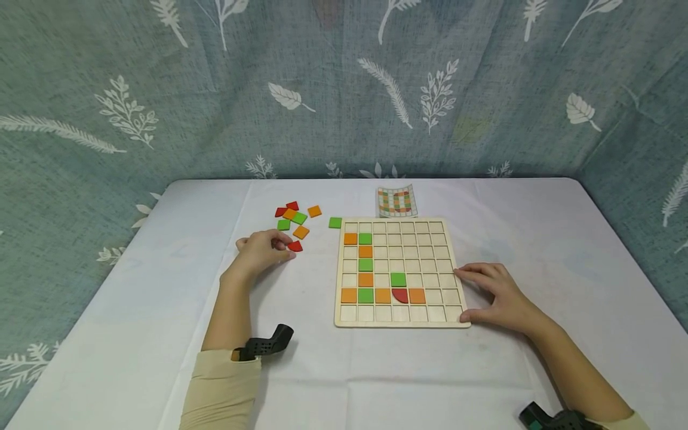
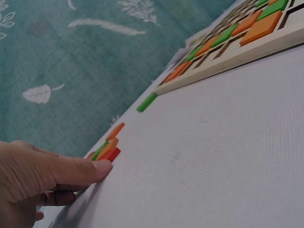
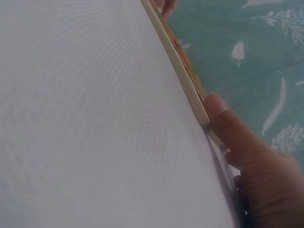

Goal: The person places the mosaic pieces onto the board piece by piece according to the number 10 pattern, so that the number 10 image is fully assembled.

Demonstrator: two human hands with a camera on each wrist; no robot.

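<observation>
Thumb and fingers of my left hand (image 1: 260,251) pinch a red quarter-round tile (image 1: 295,246) on the cloth, left of the board. In the left wrist view the thumb of the left hand (image 2: 52,171) lies against the red tile (image 2: 112,154). My right hand (image 1: 500,298) rests at the right edge of a wooden grid board (image 1: 398,325), with thumb at the near corner and a fingertip farther up. Several orange and green squares and a red quarter-round tile (image 1: 400,295) sit in its cells. The right wrist view shows the right thumb (image 3: 232,126) touching the board's rim (image 3: 190,95).
Loose tiles lie beyond the left hand, among them an orange square (image 1: 314,211) and a green square (image 1: 283,224). Another green square (image 1: 335,223) lies by the board's far left corner. A printed pattern card (image 1: 396,201) lies behind the board. A patterned curtain (image 1: 333,89) hangs behind the table.
</observation>
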